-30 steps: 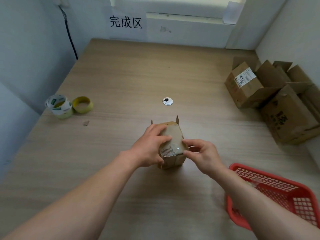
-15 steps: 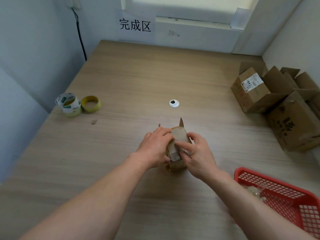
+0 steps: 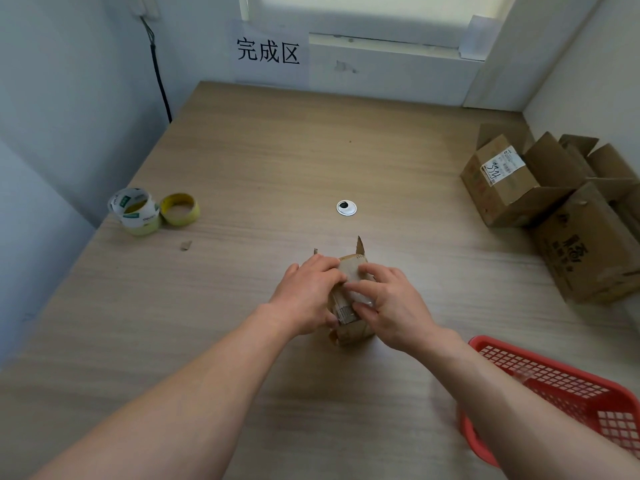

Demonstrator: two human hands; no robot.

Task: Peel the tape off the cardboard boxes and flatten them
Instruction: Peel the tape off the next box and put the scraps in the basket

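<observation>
Fingers of my left hand curl over the top and left side of the small cardboard box, gripping it against the table. My right hand wraps the box's right side, with the fingers bent over the top and the thumb pressed against the near face. Both hands are closed on the box, so neither is spread open. It stands on the table just in front of me, near the middle, with two flap tips poking up behind my knuckles.

A glossy strip of tape shows between my right thumb and forefinger. I cannot tell whether I am pinching its edge or only pressing on it, nor whether any of it has come away from the cardboard. My hands cover most of the box, leaving only a slice of its top, a printed patch and the lower near corner in sight.

To my right, the red basket is cut off by the frame edge and partly hidden behind my right forearm. Its contents are too blurred to make out. More cardboard boxes are bunched at the far right and run out of view. Two tape rolls sit by the left wall.
</observation>
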